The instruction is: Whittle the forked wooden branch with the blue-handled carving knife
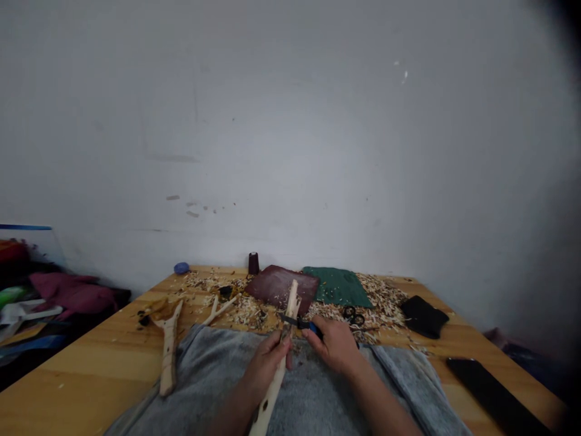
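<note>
A long, pale peeled stick [273, 393] with dark knots slants up over a grey cloth [313, 399]. My left hand [269, 362] is wrapped round its middle. In my right hand [334, 344] is the blue and black handle of a knife [296, 321], whose dark blade lies across the stick just above my left hand. The stick's upper end stands in front of a dark red sheet [276, 287]. Near my right hand, black-handled scissors [354, 316] lie among wood shavings.
Wood shavings [385, 300] cover the table's back. Around them are a green sheet [342, 287], a thread spool [253, 263], a black piece [424, 317] and a forked stick [219, 309]. A carved forked piece [169, 354] lies left, a black flat object [492, 393] right.
</note>
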`<state>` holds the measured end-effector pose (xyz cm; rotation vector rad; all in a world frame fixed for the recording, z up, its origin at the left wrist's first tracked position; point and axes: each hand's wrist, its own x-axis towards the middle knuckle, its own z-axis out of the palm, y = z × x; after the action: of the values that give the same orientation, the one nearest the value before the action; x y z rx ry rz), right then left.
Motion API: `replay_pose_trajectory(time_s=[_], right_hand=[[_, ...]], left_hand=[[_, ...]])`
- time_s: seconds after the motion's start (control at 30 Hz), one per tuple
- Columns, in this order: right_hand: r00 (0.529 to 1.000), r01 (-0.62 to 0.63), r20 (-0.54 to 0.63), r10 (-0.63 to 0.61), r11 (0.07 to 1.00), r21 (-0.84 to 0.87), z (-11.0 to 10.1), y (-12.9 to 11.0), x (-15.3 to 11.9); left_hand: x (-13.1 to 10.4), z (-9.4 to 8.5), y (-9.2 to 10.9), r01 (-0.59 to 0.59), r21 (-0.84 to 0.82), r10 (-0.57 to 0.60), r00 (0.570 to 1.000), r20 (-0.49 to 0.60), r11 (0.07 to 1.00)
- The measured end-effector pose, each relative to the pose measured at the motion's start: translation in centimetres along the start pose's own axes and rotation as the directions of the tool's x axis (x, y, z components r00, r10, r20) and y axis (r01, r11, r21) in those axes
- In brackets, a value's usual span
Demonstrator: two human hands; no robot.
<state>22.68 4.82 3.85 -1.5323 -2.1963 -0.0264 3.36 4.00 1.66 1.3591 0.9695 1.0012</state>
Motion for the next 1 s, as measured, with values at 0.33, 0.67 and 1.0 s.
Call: replay_pose_trajectory(time_s=[0.33, 0.67, 1.0], right_hand=[[0.996, -0.036, -0.09, 0.027, 0.994, -0.103, 1.3, 0.0, 0.1], [0.947, -0.257, -0.268, 0.178, 0.92, -0.297, 1.3, 1.2, 0.5], [0.945, -0.243, -0.221, 0.241, 0.97, 0.02, 0.6, 3.2, 0.2]], left_hand=[[0.0, 0.1, 0.3, 0.021, -0.06, -0.019, 0.999, 0.041, 0.998], [-0.7, 1.1, 0.8, -0.125, 0.313, 0.132, 0.991, 0.0, 0.941], [0.1, 0.3, -1.0, 0.008, 0.055, -0.007, 1.0, -0.01, 0.998]])
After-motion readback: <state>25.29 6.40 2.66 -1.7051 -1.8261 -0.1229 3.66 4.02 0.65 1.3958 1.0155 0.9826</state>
